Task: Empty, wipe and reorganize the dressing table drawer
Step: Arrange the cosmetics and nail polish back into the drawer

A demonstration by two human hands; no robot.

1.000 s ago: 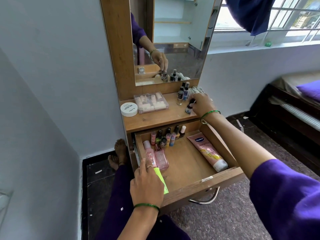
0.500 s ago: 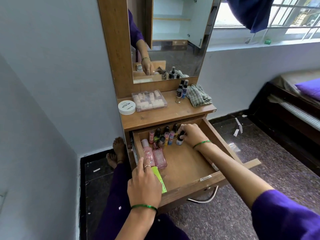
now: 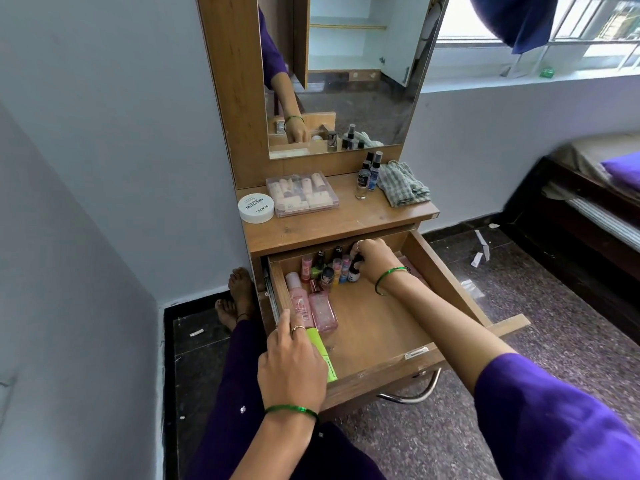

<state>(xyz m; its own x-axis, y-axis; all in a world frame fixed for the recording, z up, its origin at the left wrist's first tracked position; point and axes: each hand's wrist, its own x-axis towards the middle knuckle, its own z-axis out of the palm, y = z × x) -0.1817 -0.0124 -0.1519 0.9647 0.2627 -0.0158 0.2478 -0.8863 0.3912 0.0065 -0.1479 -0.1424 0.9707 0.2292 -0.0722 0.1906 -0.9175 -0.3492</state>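
**A:** Head view: drawer [image 3: 381, 341] pulled right out under the tabletop [image 3: 346, 223]. Right hand [image 3: 375, 259] at the back edge, fingers curled round a small dark-capped bottle [image 3: 354, 271], standing it beside the nail polish row [image 3: 325, 268]. Guessing upright to stop rolling.

**B:** And the left hand [image 3: 294, 368]?

**A:** Near the front-left corner, curled over a green tube [image 3: 320, 351], probably pinning it flat. Two pink bottles [image 3: 311, 306] lying along the left wall.

**B:** Still stuff up top?

**A:** Yep. Checked cloth [image 3: 401, 183] at the back-right corner, three bottles [image 3: 369, 174] beside it, clear case [image 3: 301, 194] and white tub [image 3: 256, 207] towards the left. Looks like reorganizing, partway.
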